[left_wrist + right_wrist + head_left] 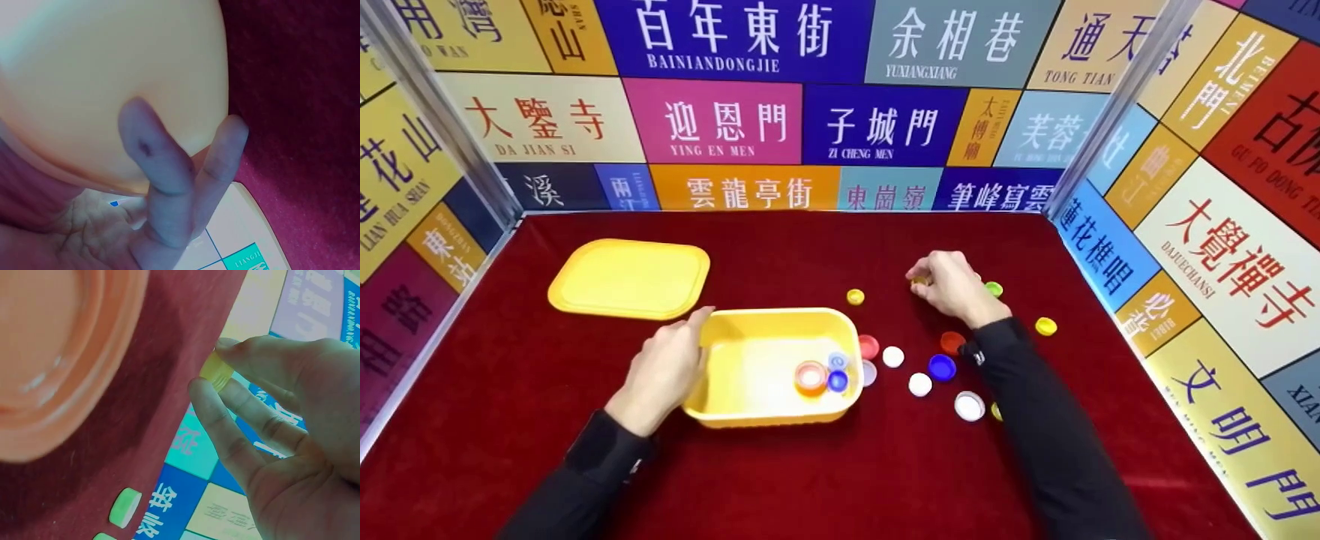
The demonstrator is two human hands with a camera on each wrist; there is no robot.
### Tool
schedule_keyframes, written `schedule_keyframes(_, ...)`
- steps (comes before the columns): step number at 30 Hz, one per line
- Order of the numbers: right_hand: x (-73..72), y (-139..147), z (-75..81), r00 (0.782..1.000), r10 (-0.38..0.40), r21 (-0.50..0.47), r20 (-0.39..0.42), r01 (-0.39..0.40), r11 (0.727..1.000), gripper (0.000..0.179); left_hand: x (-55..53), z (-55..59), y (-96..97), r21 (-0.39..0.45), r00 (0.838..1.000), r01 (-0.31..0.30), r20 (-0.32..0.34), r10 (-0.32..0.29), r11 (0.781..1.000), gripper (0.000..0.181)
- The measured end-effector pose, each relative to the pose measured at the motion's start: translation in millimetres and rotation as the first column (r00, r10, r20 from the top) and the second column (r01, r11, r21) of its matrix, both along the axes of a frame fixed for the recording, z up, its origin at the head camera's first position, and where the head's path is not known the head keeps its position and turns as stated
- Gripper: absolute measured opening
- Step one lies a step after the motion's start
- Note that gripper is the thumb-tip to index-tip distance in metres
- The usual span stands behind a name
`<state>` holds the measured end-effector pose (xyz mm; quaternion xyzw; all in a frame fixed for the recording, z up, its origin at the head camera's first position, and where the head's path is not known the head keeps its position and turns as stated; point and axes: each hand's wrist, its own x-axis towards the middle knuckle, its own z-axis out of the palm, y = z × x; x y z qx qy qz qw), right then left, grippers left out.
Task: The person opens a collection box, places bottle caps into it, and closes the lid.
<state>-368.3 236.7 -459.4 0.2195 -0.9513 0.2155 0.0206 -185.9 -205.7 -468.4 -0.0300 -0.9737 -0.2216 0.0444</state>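
Note:
My left hand (664,367) grips the left end of a yellow plastic container (769,421); in the left wrist view its fingers (163,174) lie against the container's wall. Inside the container, at its right end, sit an orange cap (811,387), a blue cap (838,381) and a pale translucent cap (838,361). Farther back on the right, my right hand (956,289) pinches a small yellow bottle cap (216,372) between thumb and fingertips. A green cap (994,289) lies just beyond this hand, and another yellow cap (855,297) lies to its left.
A yellow lid (630,279) lies flat at the back left. Several loose caps, among them a blue one (942,367), a red one (952,343) and a white one (970,406), lie right of the container on the dark red cloth (780,480). Printed panels (720,120) wall the back and sides.

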Motion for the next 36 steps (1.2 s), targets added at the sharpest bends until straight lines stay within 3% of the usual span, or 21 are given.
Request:
schedule_keyframes(7, 22.9, -13.9, 8.1, 0.993, 0.079, -0.043, -0.084, -0.083, 0.996, 0.019, -0.7, -0.3, -0.1, 0.004, 1.0, -0.008, 0.021, 0.008, 1.0, 0.058)
schedule_keyframes(17, 60.4, -43.9, 18.9, 0.978, 0.182, -0.177, -0.105, -0.199, 0.964, 0.019, 0.2, -2.0, 0.3, 0.0, 1.0, -0.008, 0.024, 0.008, 1.0, 0.058)
schedule_keyframes(26, 89.2, -70.1, 23.7, 0.942, 0.293, -0.219, -0.163, -0.324, 0.92, 0.017, 0.5, -3.3, -0.1, 0.002, 1.0, 0.006, -0.004, -0.006, 1.0, 0.058)
schedule_keyframes(36, 112.0, -88.3, 24.6, 0.884, 0.424, -0.14, -0.197, -0.453, 0.88, 0.018, -0.2, -0.5, -0.1, 0.004, 1.0, 0.0, 0.005, 0.0, 1.0, 0.057)
